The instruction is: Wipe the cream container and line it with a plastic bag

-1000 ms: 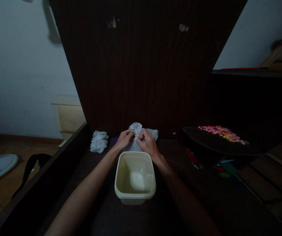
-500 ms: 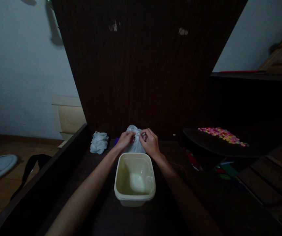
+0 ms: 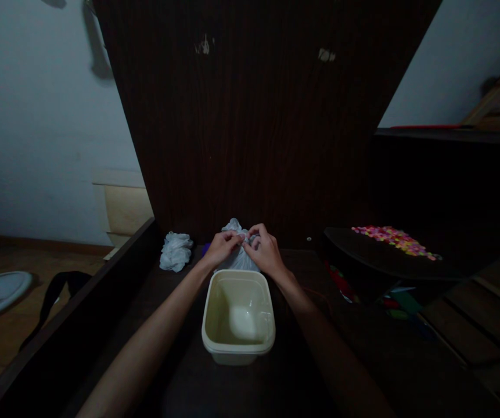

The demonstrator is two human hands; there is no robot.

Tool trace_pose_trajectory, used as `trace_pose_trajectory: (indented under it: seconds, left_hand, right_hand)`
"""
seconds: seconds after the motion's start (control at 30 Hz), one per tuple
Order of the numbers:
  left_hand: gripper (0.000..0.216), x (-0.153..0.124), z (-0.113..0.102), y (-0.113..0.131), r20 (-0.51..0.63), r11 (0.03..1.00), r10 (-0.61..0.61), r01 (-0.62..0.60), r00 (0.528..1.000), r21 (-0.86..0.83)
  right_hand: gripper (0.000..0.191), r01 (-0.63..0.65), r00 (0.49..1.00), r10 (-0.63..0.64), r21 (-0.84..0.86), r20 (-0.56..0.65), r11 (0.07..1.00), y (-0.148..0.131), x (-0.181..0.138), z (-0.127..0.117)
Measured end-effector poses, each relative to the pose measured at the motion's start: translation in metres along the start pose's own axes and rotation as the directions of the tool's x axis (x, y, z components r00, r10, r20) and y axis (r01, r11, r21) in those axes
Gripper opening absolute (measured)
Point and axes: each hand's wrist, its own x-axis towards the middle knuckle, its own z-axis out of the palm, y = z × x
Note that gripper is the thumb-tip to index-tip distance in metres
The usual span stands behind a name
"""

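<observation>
A white plastic bag (image 3: 237,262) stands behind the container, its gathered top between my two hands. My left hand (image 3: 223,247) pinches the bag's neck from the left, thumb and fingers pressed together. From the right, my right hand (image 3: 265,249) pinches the same neck, fingers bent. The fingertips of both hands nearly meet there. What the bag holds cannot be made out. In front of it, between my forearms, sits a cream plastic container (image 3: 238,313) with nothing visible inside.
A crumpled white plastic bag (image 3: 176,252) lies to the left. Something purple (image 3: 206,248) shows beside my left hand. Colourful small pieces (image 3: 395,241) lie on a dark curved shelf (image 3: 363,255) at right. A dark upright panel (image 3: 258,128) rises behind; a raised edge (image 3: 79,302) runs along the left.
My fingers have shifted slightly on the bag's neck, with the left fingertips moving a little to the right. The container stays in its place.
</observation>
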Motion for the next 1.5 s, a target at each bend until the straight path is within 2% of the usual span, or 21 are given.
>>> trace_pose_trajectory:
  seconds: [0.27,0.5,0.6,0.73,0.9,1.17,1.33,1.5]
  left_hand:
    - [0.033,0.0,-0.001,-0.002,0.007,0.997,0.052,-0.052,0.999,0.065]
    - [0.035,0.0,-0.007,-0.005,0.002,0.997,0.052,-0.052,0.999,0.052]
    - [0.037,0.0,-0.006,-0.005,-0.013,0.998,0.048,-0.048,0.999,0.047]
    - [0.039,-0.001,0.0,0.0,-0.042,0.997,0.058,-0.056,0.997,0.056]
    - [0.037,-0.004,0.005,0.006,-0.072,0.991,0.101,-0.094,0.992,0.09]
    - [0.031,-0.002,-0.004,0.002,-0.156,0.983,0.143,-0.122,0.977,0.139]
    - [0.034,-0.002,-0.007,0.008,-0.107,0.981,0.151,-0.135,0.983,0.137]
    - [0.03,-0.005,-0.006,0.02,-0.058,0.97,0.187,-0.175,0.981,0.167]
  right_hand:
    - [0.019,-0.056,0.997,0.048,0.128,0.064,0.99,0.004,-0.004,0.0]
    - [0.031,-0.09,0.994,0.071,0.253,0.082,0.963,0.008,-0.005,-0.001]
    - [0.03,-0.106,0.993,0.089,0.262,0.076,0.959,0.01,-0.005,-0.002]
    - [0.021,-0.119,0.993,0.112,0.179,0.047,0.977,0.01,-0.004,-0.007]
    - [0.009,-0.061,0.998,0.061,-0.017,0.002,0.998,0.002,-0.002,-0.015]
    - [0.012,0.001,0.996,-0.001,0.004,0.088,1.0,-0.001,-0.002,-0.017]
    - [0.019,-0.025,0.998,0.026,-0.017,0.06,1.0,0.0,-0.002,-0.015]
    - [0.02,0.029,0.999,-0.02,-0.216,0.045,0.976,-0.003,0.003,-0.014]
